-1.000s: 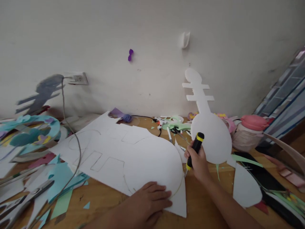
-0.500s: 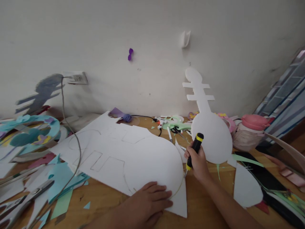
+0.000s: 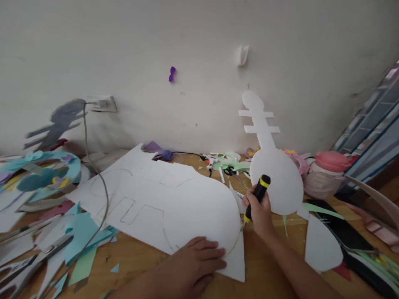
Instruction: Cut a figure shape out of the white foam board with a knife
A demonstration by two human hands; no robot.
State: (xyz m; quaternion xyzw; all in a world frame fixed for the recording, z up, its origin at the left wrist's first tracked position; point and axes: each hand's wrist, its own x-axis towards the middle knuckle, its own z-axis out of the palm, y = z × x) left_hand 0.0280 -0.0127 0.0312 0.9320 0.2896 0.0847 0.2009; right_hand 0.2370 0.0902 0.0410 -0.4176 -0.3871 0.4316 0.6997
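My left hand lies flat with fingers stretched on a white board, near its front edge. Pencil lines on the board outline a rounded body with a neck and side pegs. In my right hand is a craft knife with a black and yellow handle, tilted with its tip down at the curved line by the board's right edge. The blade is barely visible. Behind that hand, a cut-out white instrument shape with two crossbars leans against the wall.
Large scissors, blue foam scraps and a grey cord are at left. A glue gun and small scissors lie at the back. On the right are a phone, a white offcut and a pink-lidded bottle.
The knife handle has tilted slightly further to the right, and its tip has risen a little along the cut line. My left hand stays in place on the board.
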